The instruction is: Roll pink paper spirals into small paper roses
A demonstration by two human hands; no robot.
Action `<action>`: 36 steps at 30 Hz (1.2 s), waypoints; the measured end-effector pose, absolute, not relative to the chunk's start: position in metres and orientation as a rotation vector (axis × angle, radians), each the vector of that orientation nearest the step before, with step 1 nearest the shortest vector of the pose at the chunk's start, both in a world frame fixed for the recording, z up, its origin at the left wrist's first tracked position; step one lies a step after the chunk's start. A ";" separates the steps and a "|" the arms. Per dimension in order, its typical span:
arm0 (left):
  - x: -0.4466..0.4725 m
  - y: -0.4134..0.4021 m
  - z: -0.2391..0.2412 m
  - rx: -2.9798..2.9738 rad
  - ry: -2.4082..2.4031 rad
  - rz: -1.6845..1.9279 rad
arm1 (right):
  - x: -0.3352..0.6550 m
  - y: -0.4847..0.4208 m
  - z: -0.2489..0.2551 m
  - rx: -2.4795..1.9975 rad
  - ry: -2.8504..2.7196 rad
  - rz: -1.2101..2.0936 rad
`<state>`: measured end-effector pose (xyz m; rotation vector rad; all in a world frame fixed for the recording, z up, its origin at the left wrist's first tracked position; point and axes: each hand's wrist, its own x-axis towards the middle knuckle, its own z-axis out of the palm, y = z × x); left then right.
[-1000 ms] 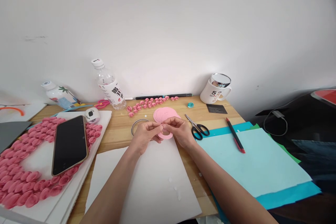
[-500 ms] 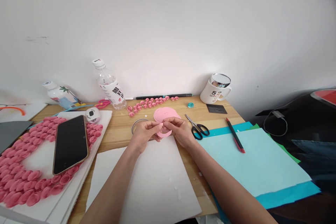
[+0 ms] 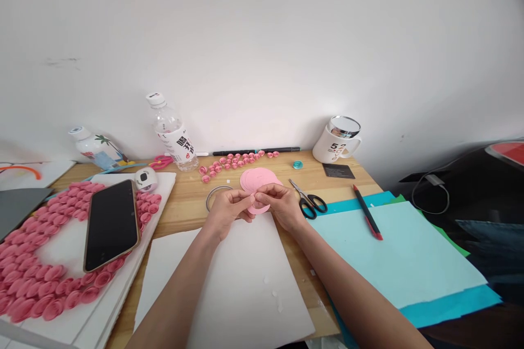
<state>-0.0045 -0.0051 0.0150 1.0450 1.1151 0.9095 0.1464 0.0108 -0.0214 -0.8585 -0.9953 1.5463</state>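
Both hands are pinched closed on one curved pink paper strip (image 3: 258, 210), which is just left of the black-handled scissors (image 3: 308, 200); the left hand (image 3: 226, 210) grips it by thumb and fingers, and the right hand (image 3: 280, 204) likewise. Overlapping pink paper discs (image 3: 258, 175) lie left of the scissors and a little beyond them. Behind the scissors sits a teal paper rosette (image 3: 297, 164); behind and to their left, a cluster of small pink rosettes (image 3: 235, 162). A white sheet (image 3: 241, 283) lies in front and left of the scissors, under the left forearm.
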 end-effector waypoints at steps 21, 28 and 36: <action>-0.003 -0.005 0.017 1.075 1.172 0.897 | 0.146 0.011 -0.024 -0.870 -0.999 1.535; -0.004 -0.005 0.019 1.035 1.195 0.904 | 0.146 0.012 -0.025 -0.931 -1.010 1.529; -0.004 -0.005 0.017 1.072 1.200 0.896 | 0.147 0.011 -0.021 -0.909 -1.036 1.528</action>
